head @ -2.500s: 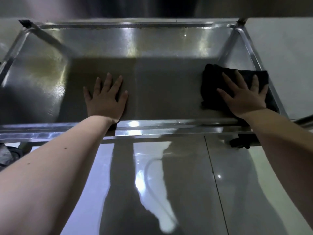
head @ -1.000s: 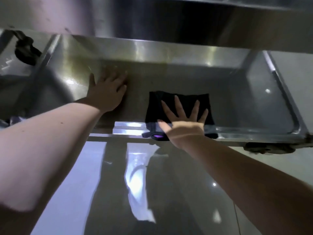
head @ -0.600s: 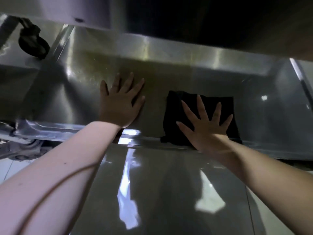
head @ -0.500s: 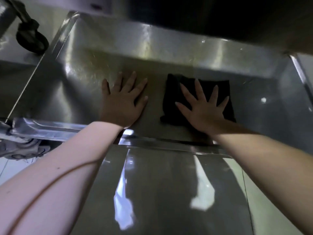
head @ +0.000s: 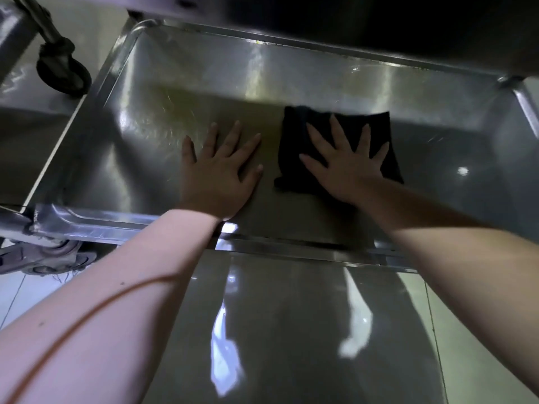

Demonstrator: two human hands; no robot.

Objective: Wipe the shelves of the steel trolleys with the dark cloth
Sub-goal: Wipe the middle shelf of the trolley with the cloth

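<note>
Dark cloth [head: 294, 147] was swept from right end of trolley shelf [head: 452, 147] to middle under right hand [head: 347, 167], fingers spread flat; left hand [head: 218, 176] was kept splayed alongside; left portion judged unwiped

Head view — one wide-angle camera worn on the person's head, facing forward and steeply down, close above the steel trolley shelf [head: 320, 80]. The left hand [head: 218, 176] and right hand [head: 347, 170] lie mid-frame, forearms [head: 116, 316] entering from the bottom corners; tiled floor [head: 291, 330] fills the lower half.
</note>
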